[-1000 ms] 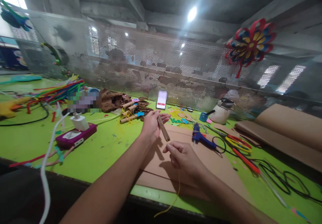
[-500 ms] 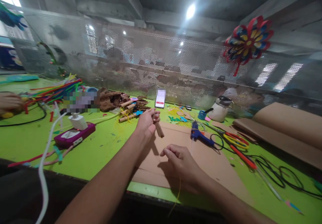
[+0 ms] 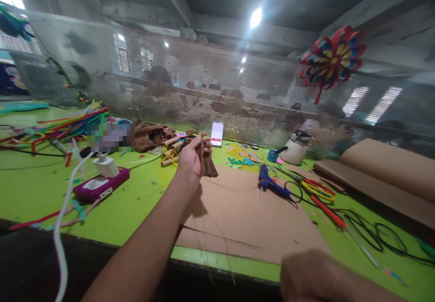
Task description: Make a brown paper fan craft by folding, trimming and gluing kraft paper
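My left hand (image 3: pixel 190 157) is closed on a brown pleated paper piece (image 3: pixel 209 168) that fans out at its lower end. The fingers hide its upper part. Thin yellow thread (image 3: pixel 228 250) trails below that hand, over the cardboard sheet (image 3: pixel 234 220) and past the table's front edge. At the bottom right my right hand (image 3: pixel 306 272) is smeared by motion, so its fingers cannot be made out. A blue glue gun (image 3: pixel 272 184) lies on the sheet's right part.
Rolled brown tubes (image 3: pixel 172 150) and crumpled brown paper (image 3: pixel 146 136) lie left of my left hand. A phone (image 3: pixel 217 134) leans at the back mesh. At right are scissors (image 3: pixel 317 189), black cables and a brown paper roll (image 3: pixel 390 166). A purple power strip (image 3: pixel 102 186) sits at left.
My right hand has moved from beside the brown piece down and right to the frame's edge. The piece now shows its pleats spread. Another person's hand at far left has gone from view.
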A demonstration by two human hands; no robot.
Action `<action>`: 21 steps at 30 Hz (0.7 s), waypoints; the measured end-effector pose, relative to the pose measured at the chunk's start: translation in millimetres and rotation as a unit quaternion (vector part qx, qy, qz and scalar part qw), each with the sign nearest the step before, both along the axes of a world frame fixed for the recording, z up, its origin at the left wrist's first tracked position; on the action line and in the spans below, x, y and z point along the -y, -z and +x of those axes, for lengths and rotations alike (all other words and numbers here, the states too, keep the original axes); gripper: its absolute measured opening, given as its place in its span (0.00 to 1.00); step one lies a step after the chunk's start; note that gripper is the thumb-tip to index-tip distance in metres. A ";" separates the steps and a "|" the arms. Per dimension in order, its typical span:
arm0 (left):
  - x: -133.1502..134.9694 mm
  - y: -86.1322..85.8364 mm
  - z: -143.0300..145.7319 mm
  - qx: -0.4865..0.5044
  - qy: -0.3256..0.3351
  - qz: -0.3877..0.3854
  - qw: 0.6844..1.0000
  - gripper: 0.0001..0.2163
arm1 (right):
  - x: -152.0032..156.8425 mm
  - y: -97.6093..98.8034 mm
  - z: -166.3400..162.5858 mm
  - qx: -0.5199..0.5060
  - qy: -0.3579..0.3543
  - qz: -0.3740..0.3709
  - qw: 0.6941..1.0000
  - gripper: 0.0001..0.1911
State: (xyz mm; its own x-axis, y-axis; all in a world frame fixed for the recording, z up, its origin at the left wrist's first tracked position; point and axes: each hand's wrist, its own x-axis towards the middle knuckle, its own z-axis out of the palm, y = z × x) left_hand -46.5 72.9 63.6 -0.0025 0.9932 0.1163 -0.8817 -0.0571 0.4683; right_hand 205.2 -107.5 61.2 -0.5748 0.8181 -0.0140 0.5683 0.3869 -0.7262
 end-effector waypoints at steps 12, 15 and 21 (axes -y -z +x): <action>6.6 4.8 23.5 -0.105 -0.064 0.093 0.988 0.09 | -107.3 29.7 -120.7 -0.391 0.081 -0.114 0.910 0.19; 11.2 2.4 23.5 -0.103 -0.058 0.116 0.986 0.11 | -113.7 37.5 -122.2 -0.363 0.122 -0.122 0.916 0.19; 17.4 -2.9 14.8 -0.054 -0.022 0.110 0.992 0.16 | -113.7 46.9 -87.2 -0.281 0.138 -0.060 0.948 0.19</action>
